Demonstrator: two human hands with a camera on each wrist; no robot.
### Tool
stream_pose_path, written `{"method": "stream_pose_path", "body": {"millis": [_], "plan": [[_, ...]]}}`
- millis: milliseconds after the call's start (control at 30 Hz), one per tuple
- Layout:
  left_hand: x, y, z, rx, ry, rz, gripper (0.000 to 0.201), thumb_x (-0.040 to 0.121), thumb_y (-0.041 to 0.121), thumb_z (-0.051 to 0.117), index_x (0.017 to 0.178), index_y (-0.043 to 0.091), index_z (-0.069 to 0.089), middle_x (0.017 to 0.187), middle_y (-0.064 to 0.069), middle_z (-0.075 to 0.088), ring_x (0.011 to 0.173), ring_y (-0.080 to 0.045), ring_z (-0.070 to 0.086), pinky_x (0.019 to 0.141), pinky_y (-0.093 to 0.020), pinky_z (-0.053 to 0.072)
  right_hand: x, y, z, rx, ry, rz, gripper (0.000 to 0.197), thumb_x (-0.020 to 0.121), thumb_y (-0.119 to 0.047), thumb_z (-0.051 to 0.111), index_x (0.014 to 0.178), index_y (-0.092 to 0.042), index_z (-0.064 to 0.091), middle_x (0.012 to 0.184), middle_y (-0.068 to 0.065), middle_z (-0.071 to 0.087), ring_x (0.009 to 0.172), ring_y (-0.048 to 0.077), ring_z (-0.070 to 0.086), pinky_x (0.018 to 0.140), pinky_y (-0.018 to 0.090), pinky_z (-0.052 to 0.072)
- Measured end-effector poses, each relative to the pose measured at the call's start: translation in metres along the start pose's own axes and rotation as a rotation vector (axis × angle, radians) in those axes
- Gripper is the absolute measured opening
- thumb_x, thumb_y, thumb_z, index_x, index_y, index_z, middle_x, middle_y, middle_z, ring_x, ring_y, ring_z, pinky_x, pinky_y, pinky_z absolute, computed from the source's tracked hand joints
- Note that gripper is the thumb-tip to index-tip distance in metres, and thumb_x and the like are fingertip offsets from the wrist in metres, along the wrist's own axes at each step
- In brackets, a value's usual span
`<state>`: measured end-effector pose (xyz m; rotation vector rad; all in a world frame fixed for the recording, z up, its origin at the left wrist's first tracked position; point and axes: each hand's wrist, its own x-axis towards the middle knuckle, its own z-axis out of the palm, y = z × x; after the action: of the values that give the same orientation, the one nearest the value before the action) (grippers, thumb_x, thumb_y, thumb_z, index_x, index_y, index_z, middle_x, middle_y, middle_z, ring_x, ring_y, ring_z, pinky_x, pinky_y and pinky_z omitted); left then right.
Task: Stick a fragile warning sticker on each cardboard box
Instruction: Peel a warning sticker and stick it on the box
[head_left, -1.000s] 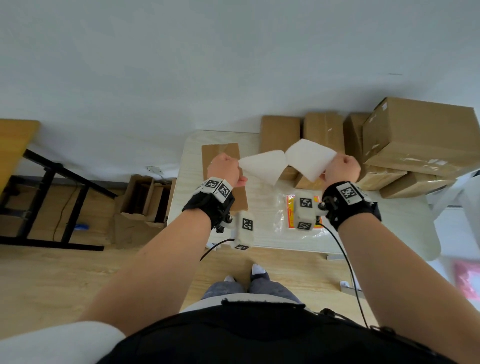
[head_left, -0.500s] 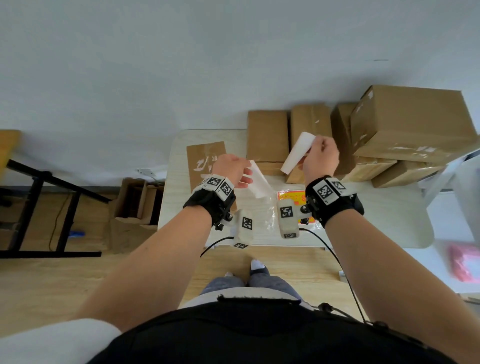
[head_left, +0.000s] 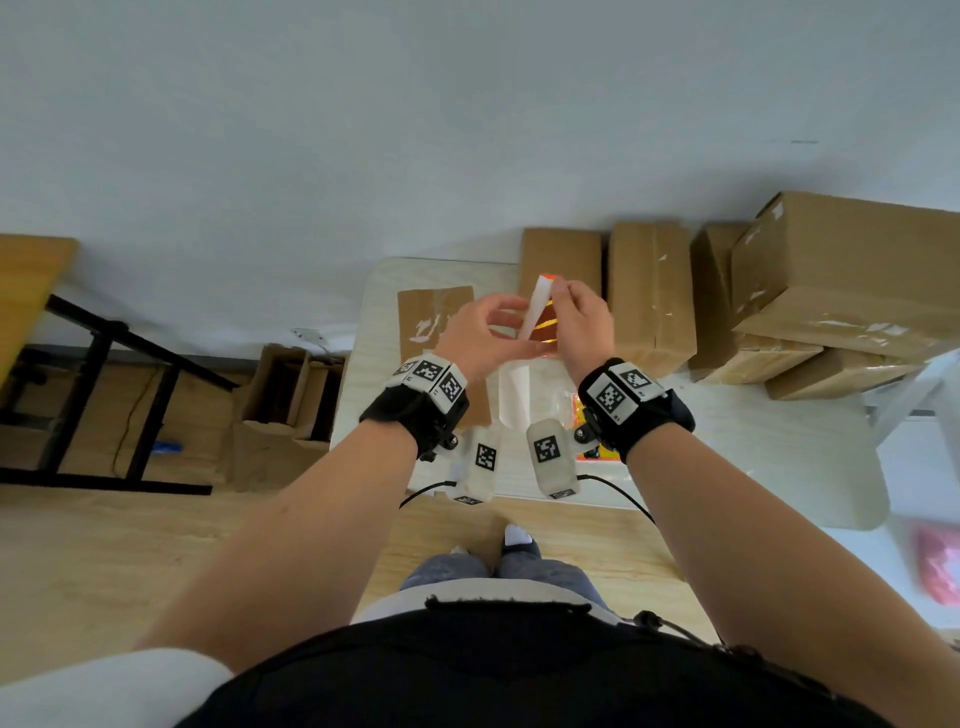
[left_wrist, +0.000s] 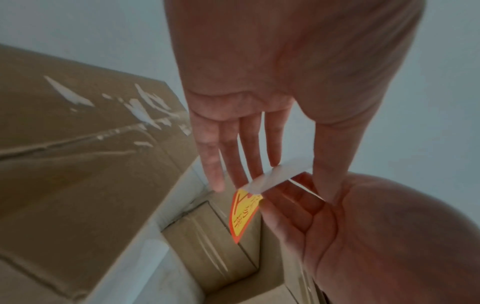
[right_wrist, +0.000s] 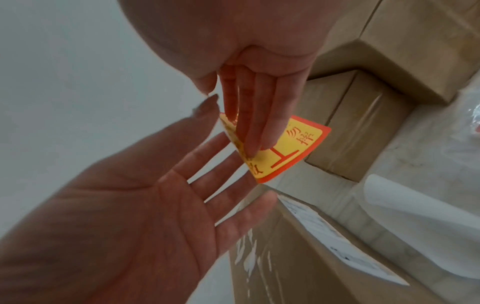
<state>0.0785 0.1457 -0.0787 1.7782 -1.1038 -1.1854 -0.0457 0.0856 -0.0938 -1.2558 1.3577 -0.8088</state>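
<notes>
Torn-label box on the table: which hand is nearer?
Left. The left hand is above the right edge of the torn-label box; the right hand is farther right, pinching the sticker.

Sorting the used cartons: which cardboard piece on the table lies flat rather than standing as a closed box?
The flattened cardboard at the table's left end, partly behind the left hand. It lies flat with white torn patches; the boxes beside it are closed.

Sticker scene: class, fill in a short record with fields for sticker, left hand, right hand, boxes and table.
sticker: yellow with orange border, held in the air between both hands
left hand: fingers straight, touching the sticker
right hand: pinches the sticker
boxes: cardboard boxes along the table's far edge, no sticker visible on them
table: light tabletop
</notes>
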Motion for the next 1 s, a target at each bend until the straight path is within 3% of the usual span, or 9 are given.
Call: {"method": "stream_pose_path", "body": {"millis": [133,200,400,467,533,667,767,867,1000], "plan": [[-0.005,-0.008,-0.014,-0.044,0.137,-0.043,0.056,0.068,0.026,0.088,0.115,0.015,0.059,0.105,-0.001,0.07,0.094,-0.015,0.069,0.077,-0.038,0.06,-0.005,-0.007,0.014,-0.002,-0.183,0.021,0.039,0.102,-0.042,0.043,0.083,-0.016,0.066,0.08,0.011,0.071,0.06,0.02,0.068,0.051,0.03,0.054],[-0.008,-0.01,-0.022,-0.1,0.222,-0.056,0.044,0.072,0.023,0.086,0.108,0.014,0.062,0.101,-0.001,0.071,0.091,-0.018,0.07,0.071,-0.039,0.062,-0.009,-0.009,0.02,-0.033,-0.264,0.015,0.042,0.101,-0.046,0.042,0.084,-0.018,0.067,0.08,0.007,0.072,0.062,0.018,0.07,0.053,0.03,0.054],[-0.02,-0.021,-0.042,-0.22,0.24,-0.104,0.044,0.071,0.03,0.087,0.104,0.019,0.06,0.103,-0.003,0.07,0.089,-0.021,0.073,0.071,-0.039,0.062,-0.013,-0.011,0.035,-0.096,-0.36,-0.056,0.04,0.098,-0.048,0.049,0.087,-0.018,0.072,0.083,0.009,0.075,0.072,0.024,0.074,0.055,0.031,0.056],[-0.019,-0.027,-0.044,-0.265,0.286,-0.146,0.047,0.069,0.027,0.088,0.104,0.016,0.058,0.104,-0.006,0.07,0.089,-0.023,0.073,0.071,-0.042,0.062,-0.012,-0.007,0.039,-0.147,-0.357,-0.104,0.028,0.097,-0.041,0.054,0.087,-0.021,0.071,0.08,0.003,0.073,0.071,0.022,0.072,0.056,0.032,0.057],[-0.018,-0.033,-0.048,-0.303,0.336,-0.199,0.038,0.075,0.02,0.084,0.102,0.015,0.058,0.106,-0.009,0.07,0.089,-0.025,0.072,0.071,-0.044,0.062,-0.01,-0.001,0.042,-0.218,-0.298,-0.125,0.017,0.094,-0.038,0.06,0.095,-0.023,0.068,0.082,-0.002,0.071,0.072,0.019,0.071,0.059,0.034,0.058],[-0.015,-0.045,-0.057,-0.357,0.425,-0.267,0.019,0.084,0.015,0.075,0.094,0.018,0.06,0.107,-0.014,0.071,0.091,-0.029,0.072,0.078,-0.051,0.06,-0.005,0.009,0.039,-0.422,-0.109,-0.095,0.038,0.086,-0.047,0.065,0.114,-0.022,0.059,0.089,-0.008,0.062,0.083,0.013,0.062,0.076,0.034,0.051],[-0.017,-0.05,-0.059,-0.349,0.417,-0.302,0.018,0.089,0.019,0.07,0.102,0.015,0.057,0.109,-0.015,0.07,0.09,-0.03,0.072,0.075,-0.054,0.06,-0.005,0.012,0.039,-0.467,-0.166,-0.084,0.035,0.088,-0.05,0.062,0.102,-0.017,0.066,0.09,-0.004,0.066,0.086,0.016,0.062,0.08,0.035,0.051],[-0.019,-0.052,-0.06,-0.33,0.409,-0.306,0.016,0.094,0.021,0.063,0.106,0.013,0.057,0.112,-0.016,0.069,0.093,-0.032,0.071,0.075,-0.053,0.059,-0.006,0.015,0.044,-0.46,-0.249,-0.114,0.024,0.092,-0.04,0.062,0.083,-0.018,0.067,0.08,-0.001,0.069,0.081,0.02,0.066,0.077,0.035,0.052],[-0.018,-0.056,-0.063,-0.245,0.429,-0.317,0.014,0.093,0.024,0.064,0.102,0.017,0.057,0.109,-0.013,0.068,0.09,-0.03,0.071,0.071,-0.051,0.061,-0.008,0.018,0.049,-0.481,-0.256,-0.163,0.023,0.092,-0.033,0.063,0.08,-0.014,0.068,0.076,0.002,0.069,0.078,0.023,0.067,0.076,0.035,0.052]]}}
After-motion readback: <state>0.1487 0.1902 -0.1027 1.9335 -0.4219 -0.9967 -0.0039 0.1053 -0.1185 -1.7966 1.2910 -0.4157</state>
